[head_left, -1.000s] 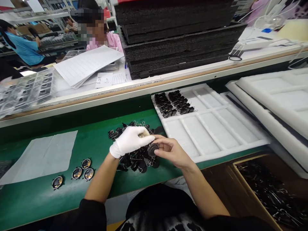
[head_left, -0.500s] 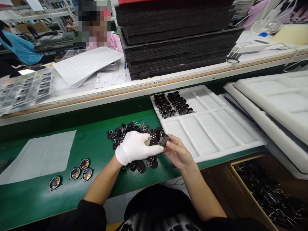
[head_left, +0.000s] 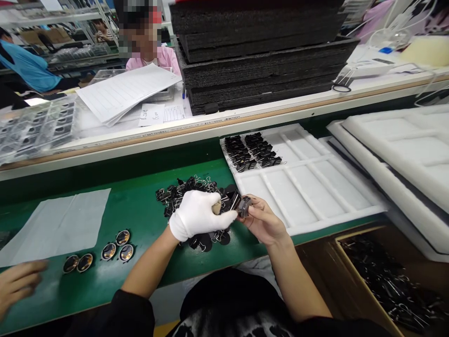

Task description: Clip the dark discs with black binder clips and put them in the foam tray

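Observation:
My left hand [head_left: 196,213], in a white glove, is closed around a black binder clip [head_left: 234,201] with silver wire handles. A tan patch shows between its fingers; I cannot make out what it is. My bare right hand [head_left: 264,220] pinches a dark round part [head_left: 244,206] right beside the clip. Beneath and behind the glove lies a heap of black binder clips [head_left: 185,187], some with dark discs [head_left: 206,243]. To the left, several round amber-faced parts with pale rims [head_left: 122,237] rest on the green table [head_left: 147,276].
Another person's hand [head_left: 21,283] is at the left edge. A white foam tray [head_left: 308,224] carries rows of binder clips [head_left: 254,152]; more foam trays [head_left: 403,140] stack at right. A box of clips [head_left: 396,290] sits lower right. A white sheet [head_left: 59,224] lies left.
The dark round part has turned and moved slightly right in my right hand, showing more of the clip's handles. Another person's hand has appeared at left, and one more amber-faced part lies there.

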